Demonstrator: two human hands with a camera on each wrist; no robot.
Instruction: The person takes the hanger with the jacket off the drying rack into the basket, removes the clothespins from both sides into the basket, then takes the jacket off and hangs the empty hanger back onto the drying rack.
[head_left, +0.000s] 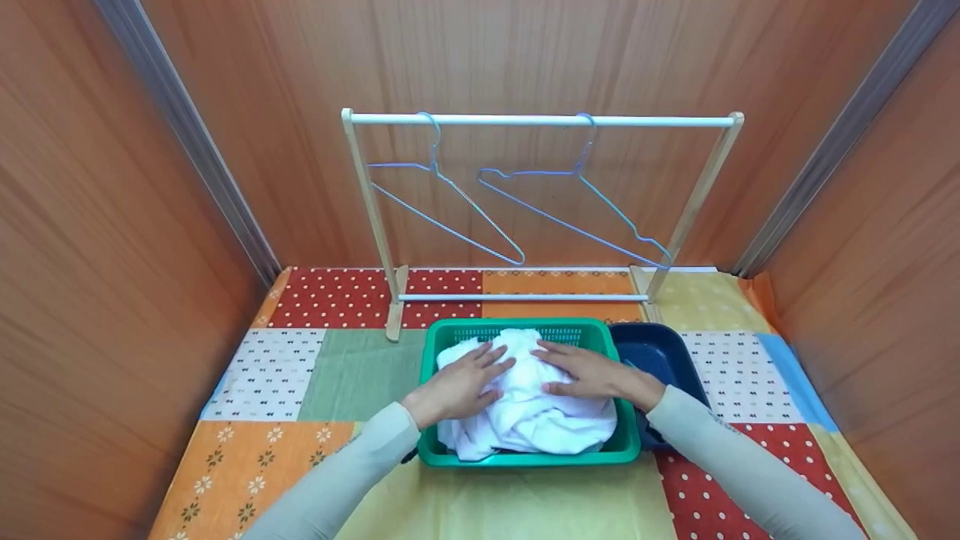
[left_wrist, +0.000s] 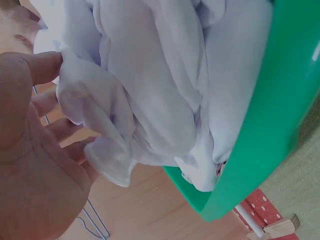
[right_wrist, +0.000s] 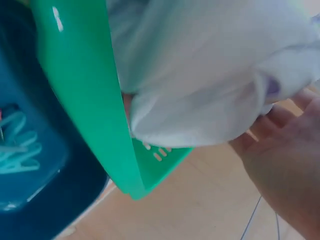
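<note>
Two pale sleeves are reaching in from the bottom edge of the head view, and both hands are lying on a heap of white cloth [head_left: 525, 409] that is filling a green basket [head_left: 525, 456]. The left hand [head_left: 459, 384] is resting flat on the left side of the cloth, fingers straight and spread, gripping nothing. The right hand [head_left: 592, 373] is lying the same way on the right side, fingers stretched toward the middle, palm down on the fabric. The fingertips of the two hands are sitting near each other at the top of the heap without touching.

In the left wrist view the palm is showing close up against crumpled white folds, with the basket's green rim just beside them. In the right wrist view the cloth is bulging over the green wall, and the fingers are lying along its underside.

The basket is sitting on a patchwork cloth [head_left: 262, 465] covering the worktop. A dark blue tub [head_left: 660, 352] is standing just beside the basket on its right, touching it, with turquoise clothes pegs [right_wrist: 17, 145] inside. Behind both, a small wooden rack [head_left: 540, 120] is carrying two blue wire hangers [head_left: 577, 199], hanging empty against wood-grain walls.
</note>
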